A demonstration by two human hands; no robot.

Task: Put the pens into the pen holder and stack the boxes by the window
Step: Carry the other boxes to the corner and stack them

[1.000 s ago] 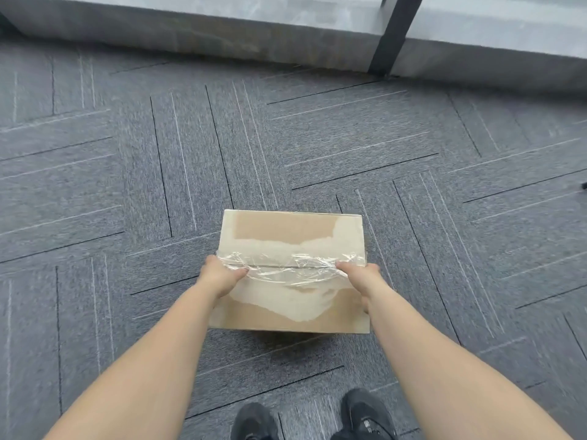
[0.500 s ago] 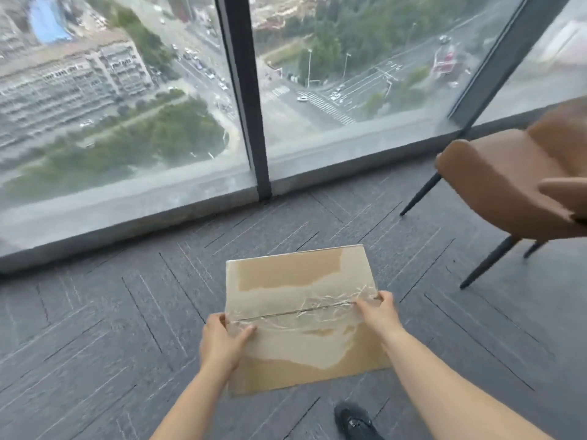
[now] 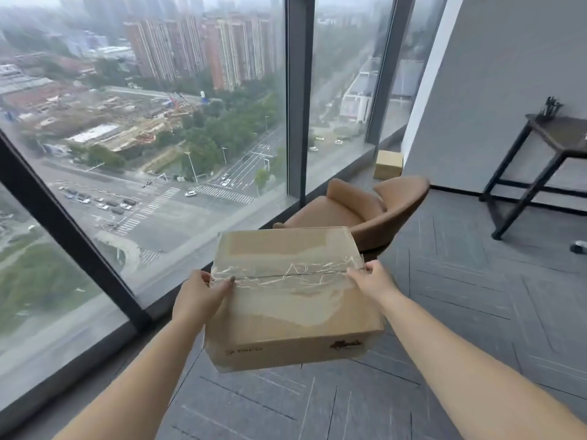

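Box in the air, stack not yet made.

The left hand (image 3: 203, 295) and right hand (image 3: 373, 281) each close on a side of the taped cardboard box (image 3: 292, 300) at lower centre, clear of the floor. A second box (image 3: 388, 165) sits by the window (image 3: 143, 122) at upper right; pens seem already in the holder (image 3: 551, 109) on the side table (image 3: 562, 134).

Matt cardboard box (image 3: 286, 315) — glossy crinkled tape (image 3: 286, 274), ribbed carpet (image 3: 476, 312)

The cardboard box (image 3: 292, 315) bore faint "PICO" lettering at the lower left of its near side; its dark stamp was unreadable.
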